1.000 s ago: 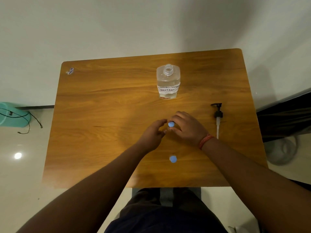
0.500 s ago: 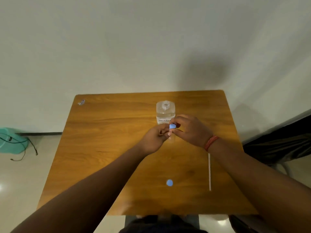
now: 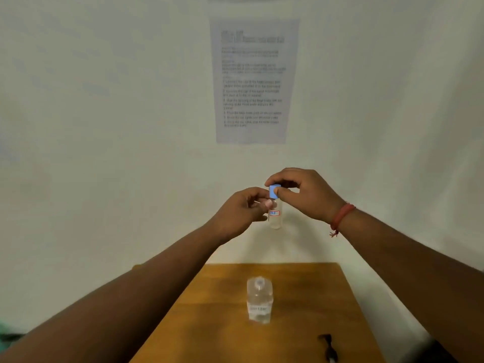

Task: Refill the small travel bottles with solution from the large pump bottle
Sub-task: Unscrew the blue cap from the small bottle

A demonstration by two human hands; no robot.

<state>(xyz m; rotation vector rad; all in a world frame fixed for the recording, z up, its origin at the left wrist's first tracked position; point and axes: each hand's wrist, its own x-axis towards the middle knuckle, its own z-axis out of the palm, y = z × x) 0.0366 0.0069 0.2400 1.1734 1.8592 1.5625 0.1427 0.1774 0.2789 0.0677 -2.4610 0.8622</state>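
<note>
Pale wall [image 3: 104, 127] with printed sheet [image 3: 252, 79]; wooden surface [image 3: 301, 297] low in view, carrying uncapped large bottle [image 3: 259, 301], black pump head [image 3: 327, 348] near front right. Small travel bottle [image 3: 275, 214] raised well above surface, pinched by left hand [image 3: 241, 210]; blue cap [image 3: 274, 192] gripped by right hand [image 3: 306, 195].

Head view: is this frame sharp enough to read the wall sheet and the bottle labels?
Head view: no; the wall sheet is blurred and unreadable, the large bottle label smeared, the small bottle label illegible; lighting dim and warm, wide-angle edges bent.
</note>
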